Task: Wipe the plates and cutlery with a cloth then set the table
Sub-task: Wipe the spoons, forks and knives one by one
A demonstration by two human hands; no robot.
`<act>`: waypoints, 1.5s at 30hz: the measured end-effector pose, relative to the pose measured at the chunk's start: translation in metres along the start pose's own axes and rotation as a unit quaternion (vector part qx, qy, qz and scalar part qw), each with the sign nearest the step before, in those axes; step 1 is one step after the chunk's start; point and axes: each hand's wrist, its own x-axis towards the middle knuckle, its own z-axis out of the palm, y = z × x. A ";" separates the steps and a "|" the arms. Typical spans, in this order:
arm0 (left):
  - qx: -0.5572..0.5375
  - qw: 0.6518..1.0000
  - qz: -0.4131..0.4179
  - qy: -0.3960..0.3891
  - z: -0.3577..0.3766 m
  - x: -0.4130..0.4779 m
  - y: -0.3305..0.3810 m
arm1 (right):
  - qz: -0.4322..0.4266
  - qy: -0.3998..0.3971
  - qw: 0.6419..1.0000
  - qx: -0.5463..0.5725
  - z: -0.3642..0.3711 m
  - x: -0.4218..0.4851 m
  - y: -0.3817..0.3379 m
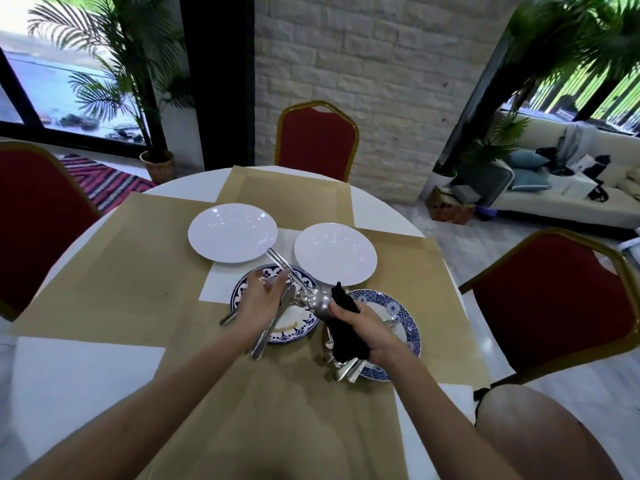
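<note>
Spoon [319,305] mid-wipe, held just above two blue-patterned plates.

The left hand [261,297] pinches the handle in its fingers [278,280], while the right hand [367,329] grips a black cloth [343,332] pressed to the spoon's bowl. To do this well, I would keep the handle steady and twist the cloth right round the bowl, back and front. More cutlery [346,368] lies on the blue plates, and two white plates [232,233] sit beyond. The round white surface [86,375] carries tan paper sheets [121,271]. Red chairs [317,140], a pale brick wall and potted palms stand around it.
</note>
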 end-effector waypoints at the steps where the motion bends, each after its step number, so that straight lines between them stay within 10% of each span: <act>1: -0.025 1.000 -0.012 -0.013 0.012 -0.008 -0.003 | -0.006 0.007 1.000 0.011 0.007 0.003 0.006; 19: -0.072 0.988 -0.023 -0.136 0.014 -0.028 -0.011 | -0.072 0.132 0.985 0.080 -0.004 0.011 0.013; 31: -0.005 0.973 0.045 -0.225 0.024 -0.042 -0.003 | -0.216 0.206 0.901 -0.314 -0.008 0.021 -0.004; 45: -0.005 0.972 0.089 -0.215 0.031 -0.043 -0.008 | -0.213 0.273 0.879 -0.328 -0.033 0.017 -0.019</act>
